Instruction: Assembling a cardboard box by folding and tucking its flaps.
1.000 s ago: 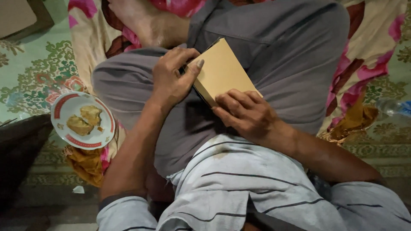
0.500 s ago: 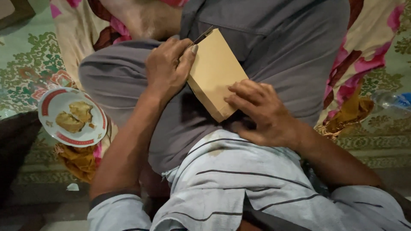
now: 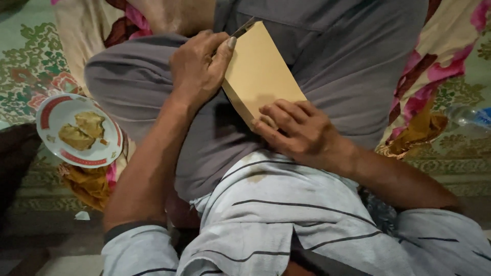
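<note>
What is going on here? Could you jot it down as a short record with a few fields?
Setting: a person sitting cross-legged on a patterned cloth
Left hand: grips the top left edge of a tan envelope
Right hand: fingers press on the envelope's lower corner
Envelope: flat, tilted, resting on the grey trousers
Beside the left knee: a red-rimmed plate with pieces of food
Far right: a plastic bottle, partly visible
</note>
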